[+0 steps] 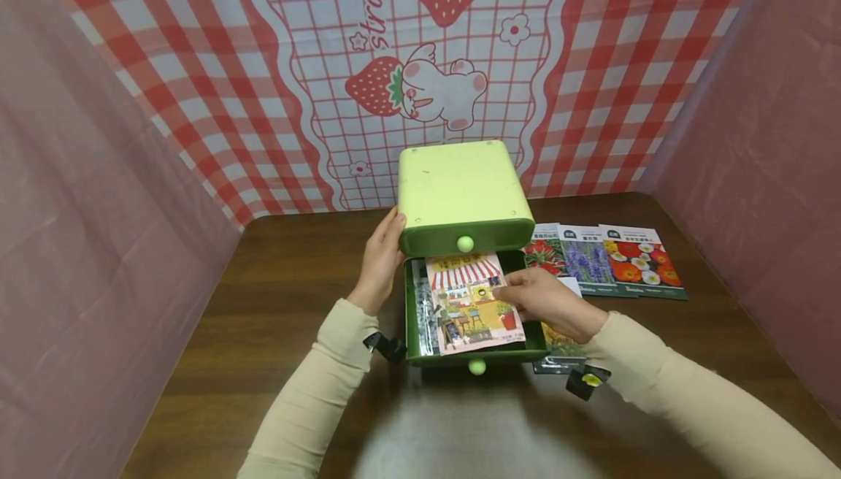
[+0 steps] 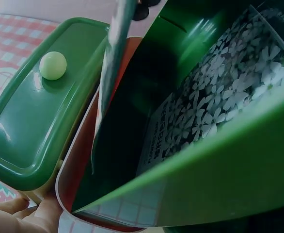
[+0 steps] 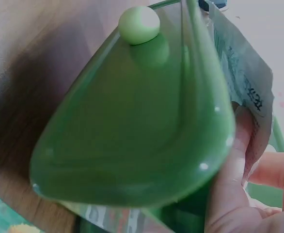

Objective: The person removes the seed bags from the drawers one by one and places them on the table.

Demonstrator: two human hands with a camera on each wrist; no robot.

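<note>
A small two-drawer box (image 1: 463, 183) with a pale green top stands on the table, its lower drawer (image 1: 478, 357) pulled out and its upper drawer (image 1: 427, 242) closed. My right hand (image 1: 548, 302) pinches the right edge of a pink seed packet (image 1: 476, 311) with a striped awning picture, held tilted over the open drawer. In the left wrist view another packet with pale flowers (image 2: 229, 82) lies inside that drawer. My left hand (image 1: 381, 260) rests against the box's left side, fingers at the upper front corner; part of it is hidden.
Several seed packets with flower pictures, one with orange and white blooms (image 1: 644, 261) and one with lavender (image 1: 587, 260), lie right of the box. More packets (image 1: 561, 347) lie beside the drawer, partly under my right arm. A checked strawberry cloth (image 1: 315, 85) hangs behind the table.
</note>
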